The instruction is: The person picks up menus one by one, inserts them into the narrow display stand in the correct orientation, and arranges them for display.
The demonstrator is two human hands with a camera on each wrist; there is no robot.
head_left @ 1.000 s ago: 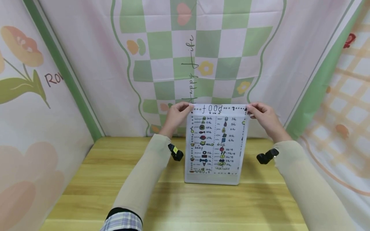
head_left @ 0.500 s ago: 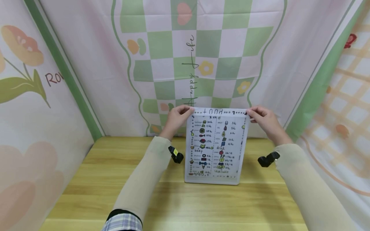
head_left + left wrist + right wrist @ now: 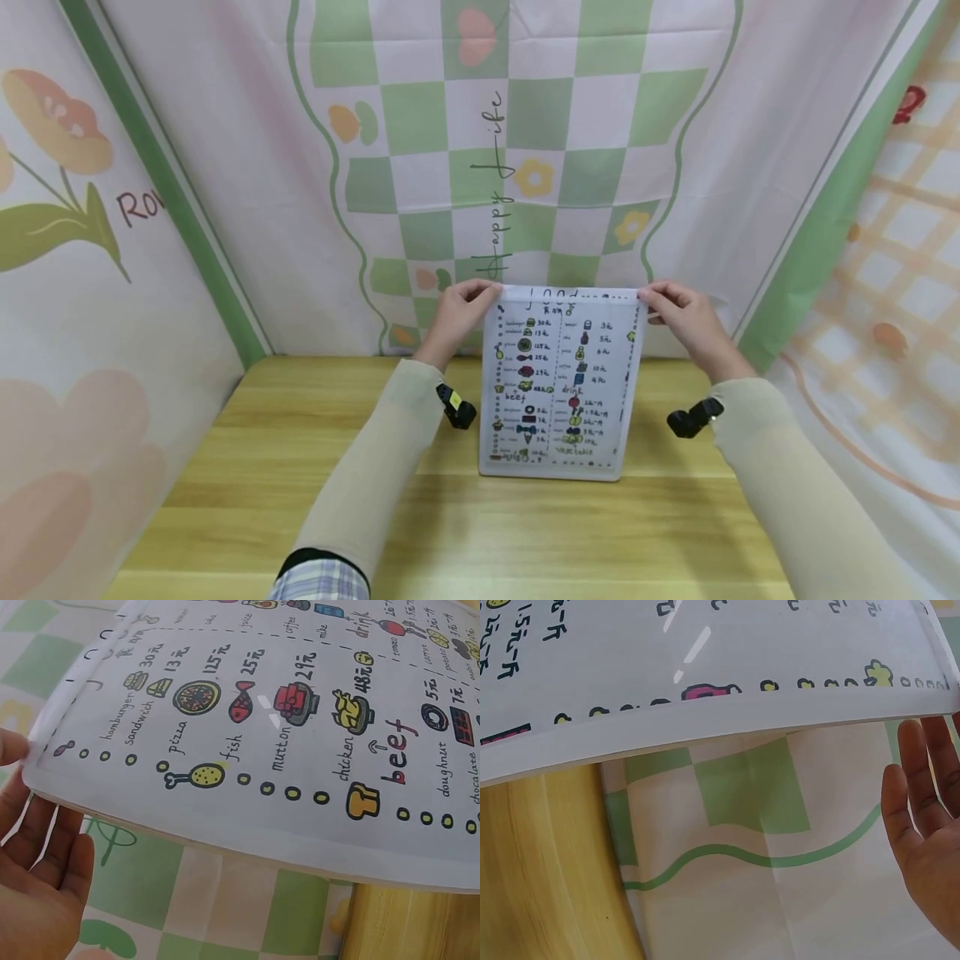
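1. The desk (image 3: 315, 500) is light yellowish wood with a plank grain, and it sits boxed in on three sides by hanging cloth.
2. The back cloth (image 3: 525, 125) has a green and white checker panel with a wavy green border, little flowers, a heart, and "Happy life" written sideways down the middle. The left cloth (image 3: 90, 250) has big orange flowers and the letters "Ro" showing. The right cloth (image 3: 900, 250) is a pale orange plaid.
3. No real containers here. The only thing on the desk is a white tray-like board (image 3: 555, 467), which lies flat near the back middle of the desk, with the bottom edge of the sheet resting on it.
4. The sheet (image 3: 562, 375) is a hand-drawn food menu: hamburger, sandwich, pizza, fish, mutton and chicken with prices, plus "beef" and "drink" headings. It stands tilted up off the board, and its top edge is curling over toward the back cloth.
5. The left hand (image 3: 457, 312) pinches the top left corner of the sheet, thumb on front, fingers behind. The left wrist view shows the fingers under the edge.
6. The right hand (image 3: 686, 312) pinches the top right corner the same way. In the right wrist view the fingers look fairly straight behind the sheet.
7. Both arms are in beige sleeves, each with a small black camera strapped at the wrist.
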